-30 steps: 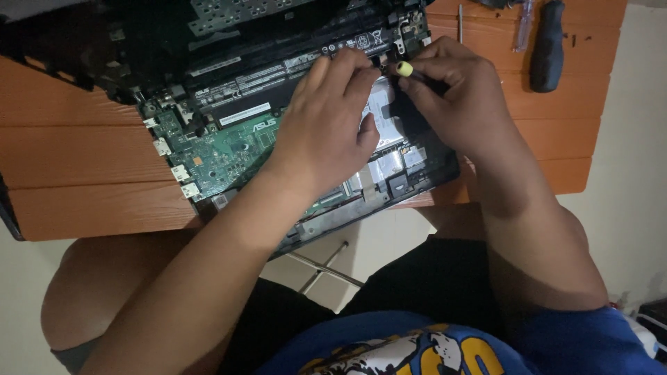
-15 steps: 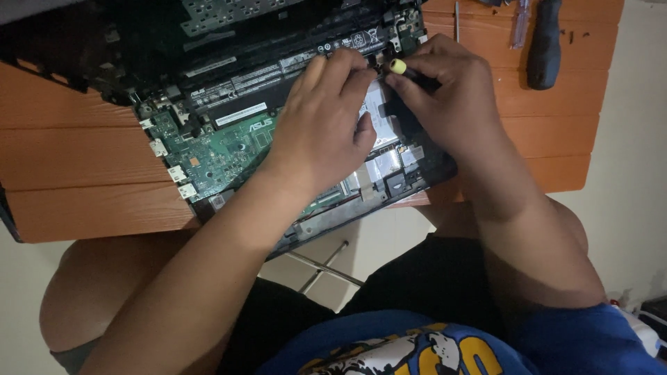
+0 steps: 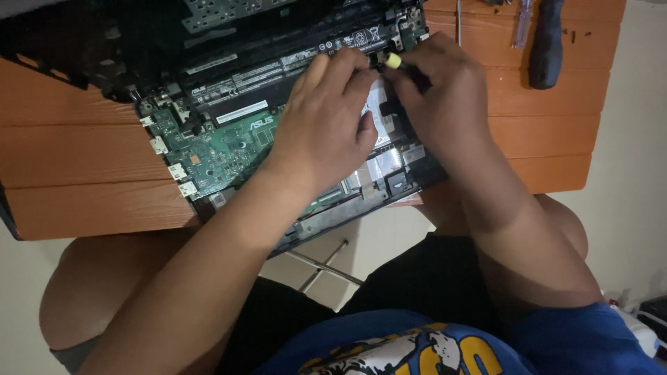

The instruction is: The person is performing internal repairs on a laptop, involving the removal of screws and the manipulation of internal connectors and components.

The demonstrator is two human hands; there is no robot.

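— What's being worked on over there?

— An opened laptop (image 3: 229, 132), its cover off, lying tilted across an orange wooden surface (image 3: 83, 173). The green circuit board (image 3: 222, 149) is bare on the left half, with a row of small silver ports along its outer edge.

— And the hands?

— Both sit on the right half of the machine, close together. The right hand (image 3: 441, 104) is curled around a small tool with a yellow tip (image 3: 394, 61); the tip pokes out between thumb and fingers near the laptop's far edge, by the hinge corner. The dark handle is mostly buried in the grip.

— So it's pinching it?

— Closed on it, yes, fingers folded round. The left hand (image 3: 330, 118) lies palm down over the middle of the laptop, fingers together and stretched toward the same spot, fingertips just beside the yellow tip. Whether it presses on a part or only rests there, I can't tell; it covers what is under it.

— Anything showing between them?

— A pale labelled plate (image 3: 381, 118), seen in the gap between the two hands, and a silvery foil patch (image 3: 379, 167) nearer the person.

— What else is on the surface?

— Off to the right, well apart from the laptop, a screwdriver with a dark handle (image 3: 547, 45), and a thinner clear-handled one (image 3: 522, 24) beside it. The person sits with knees under the surface's near edge, wearing a blue printed shirt (image 3: 431, 347).
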